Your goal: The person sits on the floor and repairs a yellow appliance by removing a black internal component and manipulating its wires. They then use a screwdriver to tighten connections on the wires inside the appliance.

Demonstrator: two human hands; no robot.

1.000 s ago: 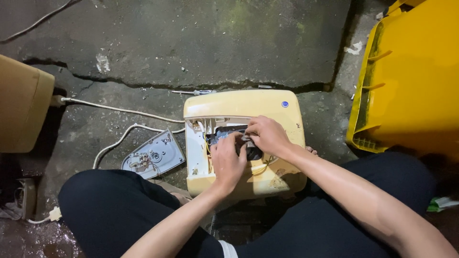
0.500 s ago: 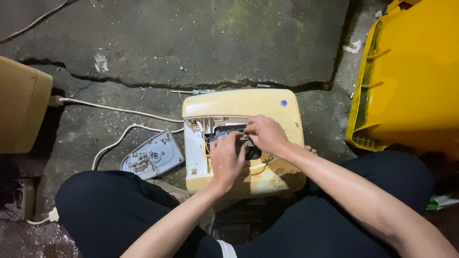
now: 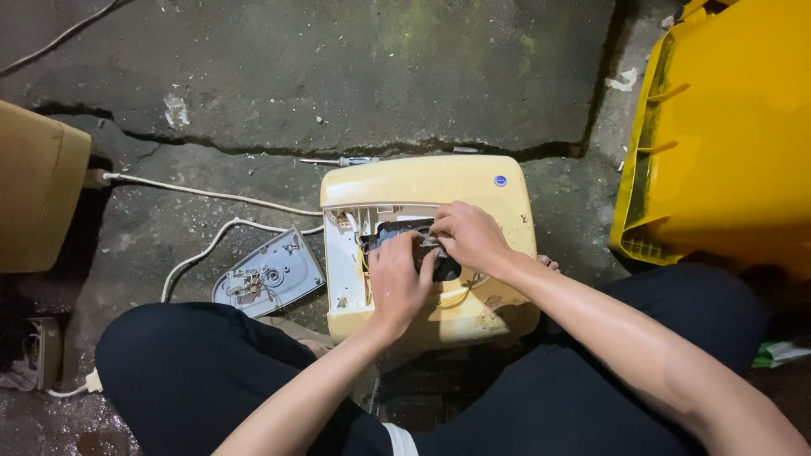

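A cream-yellow plastic appliance housing (image 3: 427,181) lies on the concrete between my knees, its side opened to show wires and a dark part (image 3: 397,232) inside. My left hand (image 3: 397,283) rests on the opening with its fingers curled over the dark part. From the right, my right hand (image 3: 469,236) reaches in and pinches something small at that same part. What the fingertips grip is hidden. Yellow wires (image 3: 460,297) loop out below my hands.
A removed grey cover plate (image 3: 269,274) lies left of the housing, with a white cable (image 3: 203,192) running to a tan box (image 3: 38,194). A screwdriver (image 3: 342,160) lies behind the housing. A large yellow bin (image 3: 726,127) stands at right. Cracked concrete floor (image 3: 321,76).
Both hands stay inside the opening with only slight finger shifts. The view has drifted a little.
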